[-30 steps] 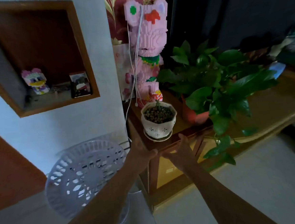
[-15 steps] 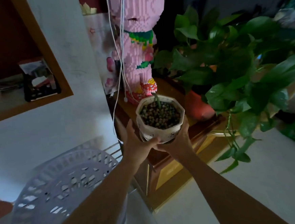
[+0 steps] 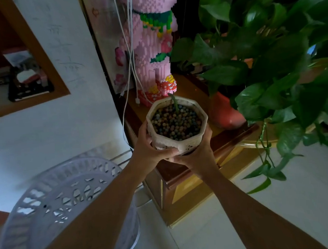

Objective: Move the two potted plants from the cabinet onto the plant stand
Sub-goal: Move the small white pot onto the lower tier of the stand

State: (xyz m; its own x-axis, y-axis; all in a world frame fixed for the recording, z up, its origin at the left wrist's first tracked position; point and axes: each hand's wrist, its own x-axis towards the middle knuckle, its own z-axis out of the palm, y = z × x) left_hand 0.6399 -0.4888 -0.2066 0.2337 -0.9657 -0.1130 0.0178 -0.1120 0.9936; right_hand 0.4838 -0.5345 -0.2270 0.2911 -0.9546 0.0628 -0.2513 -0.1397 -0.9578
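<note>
A small white octagonal pot (image 3: 182, 142) filled with coloured pebbles and one thin green stem is held over the front corner of the wooden cabinet (image 3: 198, 167). My left hand (image 3: 151, 151) wraps its left side and my right hand (image 3: 197, 157) cups its right side and base. Behind it on the cabinet top stands a red pot (image 3: 224, 113) with a large leafy green plant (image 3: 271, 53) whose vines hang over the edge. The white perforated plastic plant stand (image 3: 66, 193) sits low at the left, partly hidden by my left forearm.
A pink brick-built figure (image 3: 151, 46) stands at the cabinet's back, with white cables (image 3: 129, 68) dangling beside it. A wooden wall niche (image 3: 42, 61) holding small items is at upper left. Pale tiled floor (image 3: 283, 203) lies to the right.
Both hands went from reaching open toward the white pot to gripping it. The pot now sits higher in my hands, its saucer hidden, and the view has moved closer.
</note>
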